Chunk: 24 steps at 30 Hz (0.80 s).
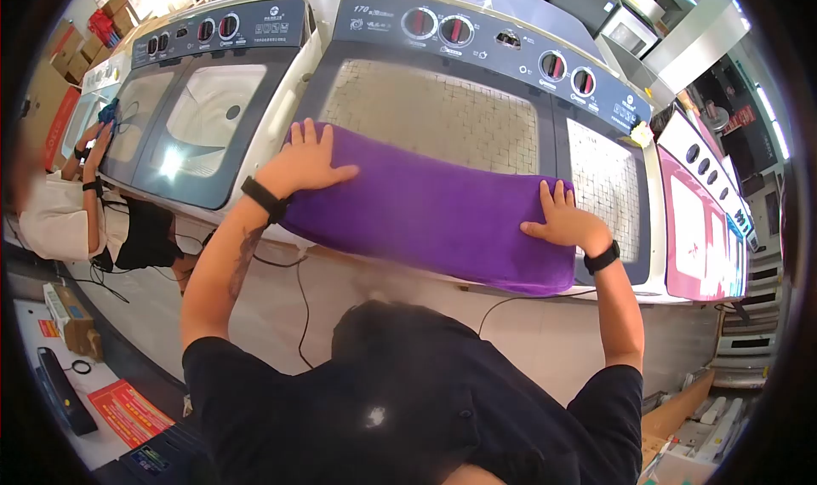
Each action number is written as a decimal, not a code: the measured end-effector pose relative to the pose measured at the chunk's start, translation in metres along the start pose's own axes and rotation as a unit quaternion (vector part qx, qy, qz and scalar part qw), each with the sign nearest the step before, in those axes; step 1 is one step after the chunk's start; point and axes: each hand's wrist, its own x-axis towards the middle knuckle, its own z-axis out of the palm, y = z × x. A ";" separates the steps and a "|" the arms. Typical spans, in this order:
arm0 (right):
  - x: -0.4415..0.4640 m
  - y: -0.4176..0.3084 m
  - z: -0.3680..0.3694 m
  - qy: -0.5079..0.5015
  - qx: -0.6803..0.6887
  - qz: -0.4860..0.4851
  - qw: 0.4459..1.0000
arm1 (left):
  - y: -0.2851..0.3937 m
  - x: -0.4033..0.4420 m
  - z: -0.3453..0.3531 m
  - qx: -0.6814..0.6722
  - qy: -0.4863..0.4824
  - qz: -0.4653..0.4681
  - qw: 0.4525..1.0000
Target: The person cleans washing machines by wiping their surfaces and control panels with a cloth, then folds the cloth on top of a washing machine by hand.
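"How do our hands stand?"

"We have the left hand (302, 163) palm down on the left end of the purple cloth (425, 204), fingers spread. The right hand (572, 223) lies flat near the far right corner. Each grip is wide, and we see no fold pinched in either."

"And where does the cloth lie?"

"It runs left to right over the near part of the large washing machine (459, 115), on the near side of the dials (455, 31). Whether it overhangs the near edge, we cannot tell."

"So how far along are we?"

"We judge the spreading out as mostly done: the cloth makes one long strip, its top fairly smooth. Its near edge may show a doubled layer, but we cannot be sure. It is not rolled or bundled, and how much is left we cannot read from this."

"What is farther out?"

"On the left, a second washing machine (204, 102), with another person's hands by a blue cloth (108, 111) at its left side. On the right, a pink-topped machine (681, 230)."
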 end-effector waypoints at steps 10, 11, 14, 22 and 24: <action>0.064 0.008 -0.070 -0.019 -0.019 0.055 0.998 | 0.002 0.098 -0.052 -0.051 -0.058 -0.066 0.995; 0.069 0.008 -0.077 -0.019 -0.022 0.063 0.998 | 0.004 0.106 -0.057 -0.061 -0.048 -0.073 0.994; 0.089 0.010 -0.087 0.016 -0.035 0.084 0.996 | 0.012 0.128 -0.066 -0.034 -0.044 -0.095 0.994; 0.139 0.021 -0.119 0.029 -0.009 0.109 0.994 | 0.011 0.187 -0.083 -0.047 -0.045 -0.130 0.989; 0.152 0.026 -0.125 0.018 -0.004 0.114 0.993 | 0.005 0.206 -0.084 -0.074 -0.063 -0.138 0.986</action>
